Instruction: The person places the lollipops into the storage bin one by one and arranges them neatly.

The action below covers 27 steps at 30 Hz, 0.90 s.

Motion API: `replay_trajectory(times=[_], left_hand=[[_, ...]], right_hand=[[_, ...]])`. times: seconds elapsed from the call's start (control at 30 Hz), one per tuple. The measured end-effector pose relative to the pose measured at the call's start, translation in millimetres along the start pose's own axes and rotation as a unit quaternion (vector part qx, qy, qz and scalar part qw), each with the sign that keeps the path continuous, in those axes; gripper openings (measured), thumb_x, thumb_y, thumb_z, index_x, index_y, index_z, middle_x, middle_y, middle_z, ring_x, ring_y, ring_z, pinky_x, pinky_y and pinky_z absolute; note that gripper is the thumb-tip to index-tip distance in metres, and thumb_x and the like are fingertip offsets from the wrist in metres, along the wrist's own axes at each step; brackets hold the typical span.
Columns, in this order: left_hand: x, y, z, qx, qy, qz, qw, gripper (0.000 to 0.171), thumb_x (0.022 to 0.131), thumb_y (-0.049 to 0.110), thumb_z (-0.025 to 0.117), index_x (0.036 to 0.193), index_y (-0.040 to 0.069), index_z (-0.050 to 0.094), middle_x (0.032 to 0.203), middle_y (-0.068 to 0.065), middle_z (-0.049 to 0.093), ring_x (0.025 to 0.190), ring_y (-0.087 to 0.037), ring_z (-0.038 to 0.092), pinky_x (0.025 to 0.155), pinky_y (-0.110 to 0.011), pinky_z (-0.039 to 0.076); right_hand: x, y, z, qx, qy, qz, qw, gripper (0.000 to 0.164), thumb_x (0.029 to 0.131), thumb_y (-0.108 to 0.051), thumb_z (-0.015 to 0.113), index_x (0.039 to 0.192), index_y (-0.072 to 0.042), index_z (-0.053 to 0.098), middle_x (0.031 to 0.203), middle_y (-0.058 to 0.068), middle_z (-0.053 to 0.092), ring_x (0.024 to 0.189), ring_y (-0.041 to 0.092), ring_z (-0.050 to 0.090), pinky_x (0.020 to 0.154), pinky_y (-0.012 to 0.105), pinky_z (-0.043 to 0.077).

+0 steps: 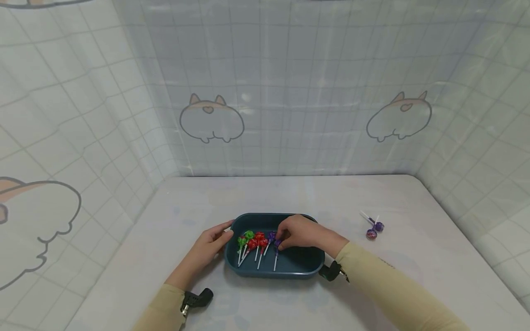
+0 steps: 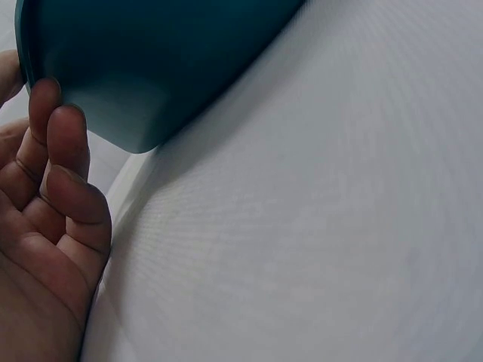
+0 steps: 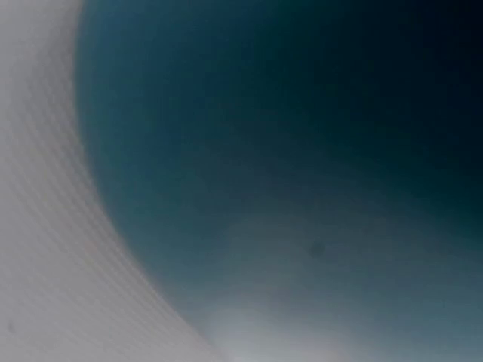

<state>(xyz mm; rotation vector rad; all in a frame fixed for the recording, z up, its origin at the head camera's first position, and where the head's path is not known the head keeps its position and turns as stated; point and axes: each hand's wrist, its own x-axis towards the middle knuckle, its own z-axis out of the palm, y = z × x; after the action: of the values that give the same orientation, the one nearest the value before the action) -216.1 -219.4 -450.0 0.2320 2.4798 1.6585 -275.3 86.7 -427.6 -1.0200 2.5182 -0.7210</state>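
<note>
A dark teal tray [image 1: 297, 275] sits on the table, with lollipops inside toward its left half. My left hand [image 1: 210, 244] grips the tray's left end, its thumb at the rim; in the left wrist view the fingertips [image 2: 68, 136] lie against the outer wall. Over the middle of the tray, my right hand [image 1: 299, 231] pinches a purple lollipop [image 1: 278, 243], its white stick pointing toward me. Left of it lie another purple lollipop [image 1: 271, 236], several red lollipops [image 1: 259, 236] and green lollipops [image 1: 248, 234]. The tray's blurred wall [image 3: 189, 188] fills most of the right wrist view.
To the right of the tray, purple-wrapped lollipops [image 1: 371, 234] lie together on the white table [image 1: 256, 193]. Translucent curtains [image 1: 306, 92] with a grid and cartoon print hang behind and on both sides. A black wrist device [image 1: 198, 299] is on each sleeve.
</note>
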Motion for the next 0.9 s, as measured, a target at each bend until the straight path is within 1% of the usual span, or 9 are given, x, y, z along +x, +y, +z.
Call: replay_trajectory(times=[0.07, 0.17, 0.3, 0.4, 0.67, 0.77, 0.9], left_hand=[[-3.5, 7.2, 0.1, -0.004, 0.000, 0.005, 1.0000, 0.047, 0.101, 0.029, 0.059, 0.143, 0.007, 0.053, 0.081, -0.008, 0.058, 0.073, -0.031, 0.055, 0.061, -0.035, 0.048], [-4.9, 10.2, 0.6, -0.008, 0.004, 0.008, 0.9999, 0.047, 0.101, 0.027, 0.060, 0.142, 0.006, 0.053, 0.081, -0.008, 0.058, 0.072, -0.029, 0.055, 0.061, -0.034, 0.048], [-4.5, 9.3, 1.1, -0.013, 0.003, 0.007, 0.9999, 0.046, 0.101, 0.027, 0.059, 0.142, 0.006, 0.053, 0.082, -0.008, 0.058, 0.071, -0.025, 0.055, 0.061, -0.035, 0.049], [-4.1, 7.6, 1.0, -0.012, -0.001, 0.008, 0.9999, 0.046, 0.101, 0.027, 0.059, 0.142, 0.007, 0.053, 0.082, -0.009, 0.059, 0.071, -0.024, 0.055, 0.061, -0.035, 0.048], [-4.1, 7.1, 0.0, -0.013, -0.003, 0.005, 0.9999, 0.045, 0.101, 0.027, 0.059, 0.142, 0.009, 0.053, 0.082, -0.009, 0.059, 0.073, -0.032, 0.055, 0.061, -0.034, 0.048], [-4.1, 6.7, 0.7, -0.016, -0.001, 0.005, 0.9999, 0.046, 0.101, 0.027, 0.059, 0.143, 0.008, 0.053, 0.081, -0.009, 0.058, 0.073, -0.033, 0.055, 0.060, -0.033, 0.047], [-4.6, 6.1, 0.9, -0.012, 0.001, 0.009, 0.9999, 0.048, 0.101, 0.027, 0.059, 0.143, 0.005, 0.051, 0.081, -0.008, 0.058, 0.072, -0.032, 0.055, 0.060, -0.033, 0.048]], right_hand=[[0.1, -0.8, -0.3, -0.002, 0.003, 0.001, 1.000, 0.017, 0.081, -0.025, 0.084, 0.093, -0.019, 0.074, 0.087, -0.015, 0.068, 0.078, -0.003, 0.063, 0.074, 0.021, 0.051], [0.7, -1.4, -0.5, -0.007, 0.007, 0.001, 1.000, 0.018, 0.081, -0.027, 0.084, 0.093, -0.019, 0.073, 0.086, -0.015, 0.068, 0.078, -0.002, 0.063, 0.074, 0.022, 0.051], [0.8, -1.2, 0.1, -0.010, 0.010, 0.005, 1.000, 0.019, 0.081, -0.028, 0.084, 0.094, -0.020, 0.072, 0.087, -0.015, 0.067, 0.079, -0.002, 0.063, 0.074, 0.022, 0.051], [0.1, -0.6, 0.5, -0.010, 0.010, 0.009, 1.000, 0.021, 0.080, -0.029, 0.084, 0.095, -0.020, 0.072, 0.088, -0.016, 0.067, 0.080, -0.003, 0.063, 0.075, 0.022, 0.051], [-5.2, -3.6, -2.2, 0.007, 0.019, 0.004, 1.000, 0.022, 0.081, -0.029, 0.084, 0.097, -0.020, 0.073, 0.091, -0.015, 0.067, 0.081, -0.002, 0.063, 0.073, 0.022, 0.052], [-10.0, -6.6, -7.8, 0.024, 0.022, -0.001, 0.999, 0.022, 0.082, -0.026, 0.083, 0.101, -0.019, 0.073, 0.094, -0.012, 0.068, 0.082, 0.000, 0.064, 0.073, 0.022, 0.052], [-17.9, -7.0, -18.9, 0.042, 0.033, -0.013, 0.998, 0.026, 0.085, -0.021, 0.080, 0.109, -0.014, 0.073, 0.102, -0.003, 0.070, 0.086, 0.003, 0.064, 0.075, 0.024, 0.053]])
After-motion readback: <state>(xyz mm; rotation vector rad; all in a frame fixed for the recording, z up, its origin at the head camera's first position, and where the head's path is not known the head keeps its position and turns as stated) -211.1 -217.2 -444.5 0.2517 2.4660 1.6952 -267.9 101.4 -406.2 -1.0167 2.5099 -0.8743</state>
